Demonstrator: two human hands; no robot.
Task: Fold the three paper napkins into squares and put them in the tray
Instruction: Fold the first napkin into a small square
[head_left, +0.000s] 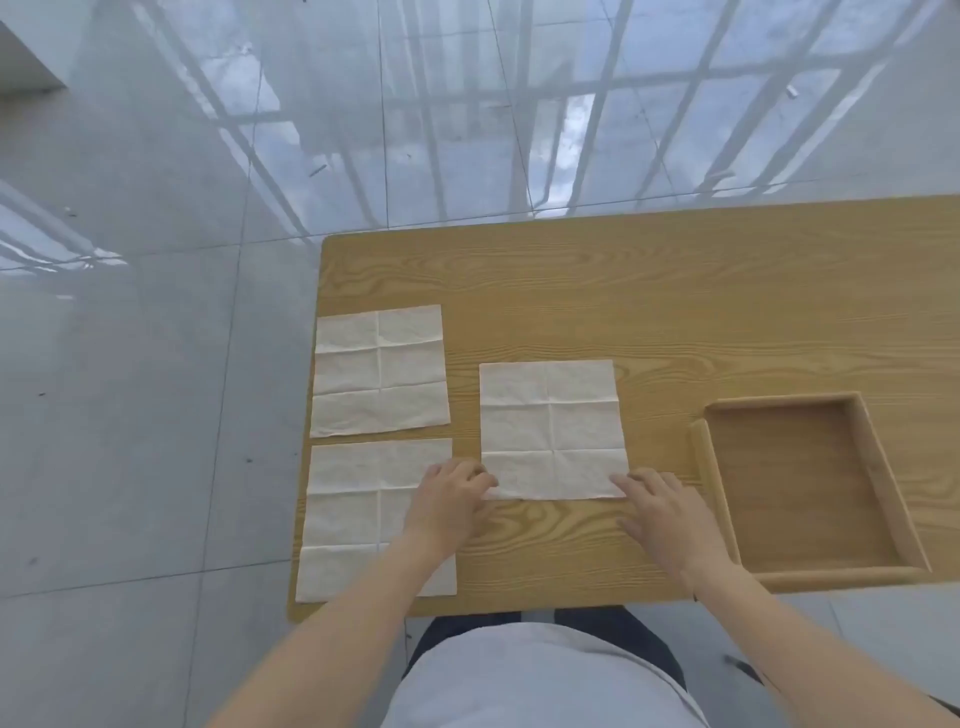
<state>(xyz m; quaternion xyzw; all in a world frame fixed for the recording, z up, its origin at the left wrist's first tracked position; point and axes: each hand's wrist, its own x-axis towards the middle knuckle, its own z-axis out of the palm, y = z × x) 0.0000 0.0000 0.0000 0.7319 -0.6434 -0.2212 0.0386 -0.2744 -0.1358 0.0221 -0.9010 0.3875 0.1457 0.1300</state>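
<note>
Three white paper napkins lie unfolded and flat on the wooden table. One napkin is in the middle, a second napkin at the far left, a third napkin at the near left. My left hand rests at the middle napkin's near left corner, its fingertips touching the corner. My right hand touches the near right corner of the same napkin. Whether the fingers pinch the paper is unclear. My left forearm crosses over the near left napkin. A wooden tray sits at the right with nothing in it.
The table's left edge runs just beside the two left napkins, and its near edge lies close to my body. Beyond the table there is a glossy tiled floor with window reflections.
</note>
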